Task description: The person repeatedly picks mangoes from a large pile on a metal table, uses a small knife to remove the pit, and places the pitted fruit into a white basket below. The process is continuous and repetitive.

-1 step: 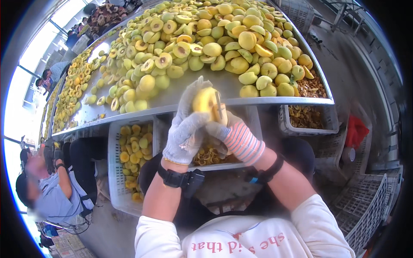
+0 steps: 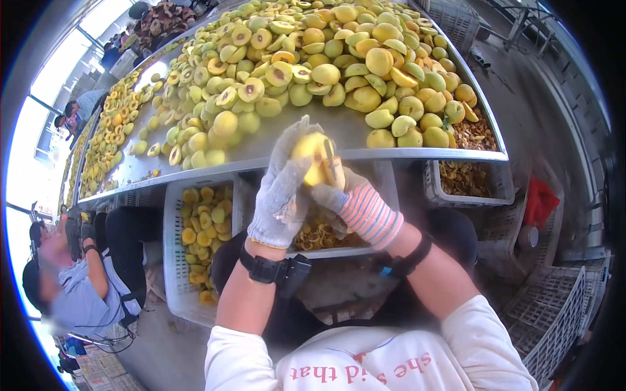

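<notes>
My left hand [image 2: 280, 186], in a grey-white knit glove, is closed round a yellow peach [image 2: 306, 148] just in front of the table edge. A brownish patch shows on the peach's right side. My right hand [image 2: 355, 202], in a glove with a pink and blue striped cuff, grips a peeler [image 2: 335, 171] with a pale yellow handle. Its narrow dark blade lies against the right side of the peach. The right fingertips are partly hidden behind the tool. Below both hands, a white crate [image 2: 352, 251] holds curled peelings [image 2: 319, 238].
Halved peaches [image 2: 280, 72] are heaped on the metal table [image 2: 261, 140]. A crate [image 2: 171, 260] at left holds peeled halves [image 2: 207, 218]; another crate [image 2: 469, 199] at right holds scraps. A red cloth [image 2: 540, 201] hangs beyond it. A co-worker [image 2: 91, 287] sits at far left.
My left thumb has shifted slightly up along the peach, and the peach and peeler blade have turned a little. The whole view has moved very slightly.
</notes>
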`<state>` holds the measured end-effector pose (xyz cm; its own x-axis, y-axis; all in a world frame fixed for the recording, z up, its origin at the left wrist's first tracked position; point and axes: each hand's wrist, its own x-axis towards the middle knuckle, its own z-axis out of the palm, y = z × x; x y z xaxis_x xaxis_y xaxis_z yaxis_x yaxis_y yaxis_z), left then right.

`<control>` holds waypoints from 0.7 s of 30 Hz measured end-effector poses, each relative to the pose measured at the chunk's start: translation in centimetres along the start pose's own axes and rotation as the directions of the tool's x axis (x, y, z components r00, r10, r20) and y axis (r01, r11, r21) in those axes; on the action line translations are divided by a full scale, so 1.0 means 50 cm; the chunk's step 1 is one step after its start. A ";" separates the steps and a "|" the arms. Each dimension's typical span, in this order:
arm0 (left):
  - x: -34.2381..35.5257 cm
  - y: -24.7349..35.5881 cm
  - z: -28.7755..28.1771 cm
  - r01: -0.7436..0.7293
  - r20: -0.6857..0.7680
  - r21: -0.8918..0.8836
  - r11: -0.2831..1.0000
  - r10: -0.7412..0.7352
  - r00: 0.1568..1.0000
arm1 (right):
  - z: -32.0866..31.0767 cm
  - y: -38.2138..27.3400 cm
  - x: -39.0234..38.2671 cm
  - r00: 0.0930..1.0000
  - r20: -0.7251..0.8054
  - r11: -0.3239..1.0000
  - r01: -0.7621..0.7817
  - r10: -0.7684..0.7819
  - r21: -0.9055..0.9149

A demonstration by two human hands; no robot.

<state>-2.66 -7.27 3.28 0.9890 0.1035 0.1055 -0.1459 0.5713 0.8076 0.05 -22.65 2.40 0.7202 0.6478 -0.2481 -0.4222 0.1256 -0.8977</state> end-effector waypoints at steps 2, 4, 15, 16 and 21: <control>0.013 0.001 -0.034 0.080 -0.058 -0.128 0.989 -0.088 0.994 | 0.006 0.015 0.019 0.990 -0.019 0.937 0.126 -0.140 -0.326; 0.015 0.001 -0.056 0.110 -0.031 -0.210 0.972 -0.119 0.992 | 0.019 0.053 0.039 0.888 0.020 0.690 0.372 -0.460 -0.621; -0.008 -0.003 -0.080 -0.144 -0.035 0.779 0.610 0.271 0.962 | 0.049 0.033 0.054 0.979 -0.095 0.411 -0.012 -0.182 -0.912; -0.009 -0.004 -0.087 -0.150 -0.017 0.847 0.510 0.309 0.951 | 0.049 0.038 0.058 0.982 -0.085 0.399 -0.010 -0.171 -0.917; -0.027 -0.010 -0.089 -0.166 -0.149 0.402 0.900 0.244 0.958 | 0.053 0.076 0.088 1.000 -0.026 0.439 -0.022 -0.002 -0.898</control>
<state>-4.02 -4.11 0.15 0.9087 0.3601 0.2113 -0.2866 0.1699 0.9429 0.16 -17.33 -1.13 0.7354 0.6277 -0.2553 0.2927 -0.6341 -0.7157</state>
